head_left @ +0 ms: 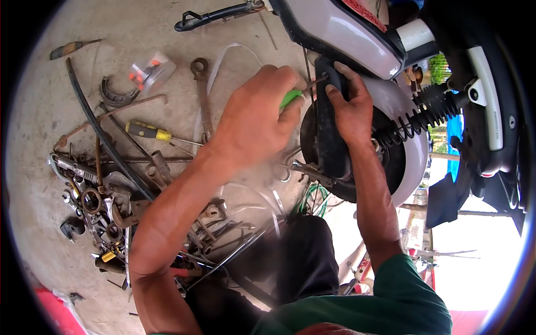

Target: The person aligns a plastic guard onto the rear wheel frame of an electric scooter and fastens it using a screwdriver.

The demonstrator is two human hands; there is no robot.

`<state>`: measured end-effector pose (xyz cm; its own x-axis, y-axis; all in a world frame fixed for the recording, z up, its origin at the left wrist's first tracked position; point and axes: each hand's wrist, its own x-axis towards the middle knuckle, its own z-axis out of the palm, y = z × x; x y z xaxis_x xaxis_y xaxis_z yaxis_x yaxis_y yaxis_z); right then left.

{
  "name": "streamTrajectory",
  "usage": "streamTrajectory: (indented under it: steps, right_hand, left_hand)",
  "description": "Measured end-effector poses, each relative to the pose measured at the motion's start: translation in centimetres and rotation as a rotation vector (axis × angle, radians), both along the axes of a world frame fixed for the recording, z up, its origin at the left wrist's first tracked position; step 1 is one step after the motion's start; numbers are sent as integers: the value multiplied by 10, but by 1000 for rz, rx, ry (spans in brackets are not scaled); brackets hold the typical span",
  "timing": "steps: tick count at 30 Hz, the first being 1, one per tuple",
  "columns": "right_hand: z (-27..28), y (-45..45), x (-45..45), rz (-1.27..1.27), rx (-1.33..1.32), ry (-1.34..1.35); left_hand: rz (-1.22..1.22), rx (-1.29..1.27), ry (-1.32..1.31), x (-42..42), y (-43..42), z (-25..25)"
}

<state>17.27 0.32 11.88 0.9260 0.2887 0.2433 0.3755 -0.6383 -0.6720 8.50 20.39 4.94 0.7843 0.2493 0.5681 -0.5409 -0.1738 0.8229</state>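
My left hand (259, 114) is closed round the green handle of a screwdriver (291, 99), whose thin shaft points right at the upper part of a long black cover (330, 134). The tip is at or very near a small spot on the cover. My right hand (354, 109) grips the cover's upper right edge, thumb on its face and fingers beside it. Behind the cover are a dark wheel (391, 159) and a light fender (416, 151) of a motorbike.
At left, a heap of wrenches and metal parts (92, 201) lies on the concrete floor (139, 33). Nearby are a yellow-black screwdriver (148, 131), a rusty wrench (202, 95) and a plastic bag (153, 72). A coil spring (416, 123) and body panel (340, 33) stand right and above.
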Motion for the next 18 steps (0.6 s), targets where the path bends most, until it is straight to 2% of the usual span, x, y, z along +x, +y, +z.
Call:
streamTrajectory:
  steps: [5,7,9,11,14,18]
  right_hand:
    - [0,-2,1,-2,-18,-10]
    - [2,1,-2,-5,-25,-14]
    - [4,2,-3,-6,-28,-17]
    - [4,3,-3,-2,-31,-22]
    - [3,1,-3,-1,-21,-19]
    - [3,1,-3,-12,-14,-15]
  left_hand:
    - [34,6,-17,-4,-6,6]
    - [-63,85,231,-13,2,15]
    - [-103,125,324,-15,6,16]
    - [-87,127,264,-11,5,9]
    - [71,186,21,-4,5,3]
    - [67,5,3,0,1,-1]
